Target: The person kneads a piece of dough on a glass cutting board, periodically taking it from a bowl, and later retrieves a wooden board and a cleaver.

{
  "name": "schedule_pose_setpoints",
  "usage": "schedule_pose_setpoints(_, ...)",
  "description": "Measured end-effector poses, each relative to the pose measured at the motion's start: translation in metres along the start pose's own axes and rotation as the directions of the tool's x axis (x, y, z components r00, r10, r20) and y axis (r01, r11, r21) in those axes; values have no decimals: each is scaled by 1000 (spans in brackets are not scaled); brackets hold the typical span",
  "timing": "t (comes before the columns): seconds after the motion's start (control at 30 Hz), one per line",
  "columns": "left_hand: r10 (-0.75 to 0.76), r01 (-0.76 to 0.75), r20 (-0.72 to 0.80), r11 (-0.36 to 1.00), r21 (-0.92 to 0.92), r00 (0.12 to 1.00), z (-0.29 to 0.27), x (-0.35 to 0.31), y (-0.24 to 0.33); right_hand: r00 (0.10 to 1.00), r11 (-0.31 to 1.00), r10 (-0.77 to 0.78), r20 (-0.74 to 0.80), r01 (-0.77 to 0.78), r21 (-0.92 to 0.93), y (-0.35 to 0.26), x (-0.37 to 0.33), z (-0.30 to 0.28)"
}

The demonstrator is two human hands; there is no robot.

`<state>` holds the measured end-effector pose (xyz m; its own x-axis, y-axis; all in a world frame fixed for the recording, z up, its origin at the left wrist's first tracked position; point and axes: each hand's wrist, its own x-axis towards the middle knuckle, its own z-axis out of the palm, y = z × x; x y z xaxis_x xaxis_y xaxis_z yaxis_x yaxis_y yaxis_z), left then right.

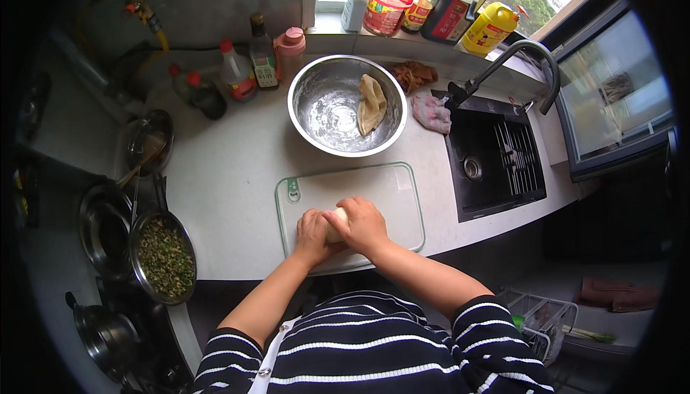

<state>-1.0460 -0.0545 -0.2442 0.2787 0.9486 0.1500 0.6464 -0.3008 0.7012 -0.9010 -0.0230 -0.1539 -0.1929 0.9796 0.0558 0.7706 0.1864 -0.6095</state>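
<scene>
A pale lump of dough (336, 231) lies near the front edge of a white cutting board (388, 204) with a green rim. My left hand (312, 236) is wrapped round its left side, and my right hand (361, 225) grips it from the right, the thumb over the top. Most of the dough is hidden under my fingers. Just behind the board stands a large steel bowl (316, 117), its inside smeared with white. A crumpled beige cloth (371, 107) hangs over the inner right side of the bowl.
A pan of chopped green filling (166, 257) sits at the left edge beside the stove. Bottles (237, 74) line the back left. On the right are a black sink (489, 193), a dark curved faucet (528, 45) and a pinkish rag (432, 112). Jugs stand on the windowsill.
</scene>
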Motion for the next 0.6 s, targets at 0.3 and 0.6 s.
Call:
schedule_pose_setpoints(0.3,-165,162,-9,959,231,986,11,-15,-11,891,885,-445,-91,422,-196,13,-15,18)
schedule_pose_setpoints(0.6,-165,201,117,840,-503,979,-51,29,46,890,886,-456,1,454,-91,10,-23,10)
